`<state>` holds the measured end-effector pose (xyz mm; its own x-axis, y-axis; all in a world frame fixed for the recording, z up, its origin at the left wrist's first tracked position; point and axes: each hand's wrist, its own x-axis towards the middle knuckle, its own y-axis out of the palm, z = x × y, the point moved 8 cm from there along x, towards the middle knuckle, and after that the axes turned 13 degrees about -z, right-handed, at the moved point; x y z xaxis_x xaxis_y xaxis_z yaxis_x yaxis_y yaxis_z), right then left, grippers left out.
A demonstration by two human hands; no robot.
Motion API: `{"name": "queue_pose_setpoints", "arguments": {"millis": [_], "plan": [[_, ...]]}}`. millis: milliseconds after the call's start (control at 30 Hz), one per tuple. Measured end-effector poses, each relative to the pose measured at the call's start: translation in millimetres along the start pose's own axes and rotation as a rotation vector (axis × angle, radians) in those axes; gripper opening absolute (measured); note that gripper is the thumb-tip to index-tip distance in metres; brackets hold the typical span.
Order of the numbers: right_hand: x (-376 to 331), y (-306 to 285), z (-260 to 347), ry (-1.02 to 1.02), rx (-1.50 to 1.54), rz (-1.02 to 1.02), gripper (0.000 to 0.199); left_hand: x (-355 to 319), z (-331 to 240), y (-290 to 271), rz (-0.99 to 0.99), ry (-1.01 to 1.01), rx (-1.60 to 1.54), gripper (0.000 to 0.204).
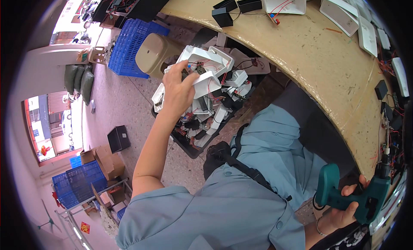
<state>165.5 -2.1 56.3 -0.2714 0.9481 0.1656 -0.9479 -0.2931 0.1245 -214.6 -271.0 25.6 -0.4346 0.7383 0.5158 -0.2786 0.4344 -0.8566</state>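
Note:
My left hand is stretched out over a black bin heaped with white casings, small circuit boards and wires. Its fingers and thumb are closed on a white plastic casing at the top of the heap; the fingertips are partly hidden. Beside this casing lies another white casing, with red wires near it. At the lower right, my right hand is wrapped round the grip of a green cordless drill. The drill's bit points away from me, along the table's edge.
A curved tan table bears white casings, black boxes and wires. Left of the bin stand a beige stool and a blue crate. A black tray and a cardboard box are farther left.

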Motion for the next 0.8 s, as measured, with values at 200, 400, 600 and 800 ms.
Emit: {"name": "queue_pose_setpoints", "arguments": {"millis": [200,400,600,800], "plan": [[1.0,5.8,2.5,-0.025,-0.029,0.006,0.064,-15.8,26.6,-22.0,-0.159,-0.313,-0.386,0.024],[1.3,9.6,0.4,-0.027,-0.026,0.042,0.063,-70.2,93.7,-10.1,-0.543,-1.184,-1.388,0.019],[1.3,14.7,4.8,-0.041,-0.022,0.058,0.063,-77.7,107.6,-19.0,-0.487,-1.235,-1.556,0.026],[3.8,19.5,2.1,-0.014,0.01,0.09,0.062,-101.8,77.3,-23.9,-0.042,-1.262,-1.91,0.021]]}}
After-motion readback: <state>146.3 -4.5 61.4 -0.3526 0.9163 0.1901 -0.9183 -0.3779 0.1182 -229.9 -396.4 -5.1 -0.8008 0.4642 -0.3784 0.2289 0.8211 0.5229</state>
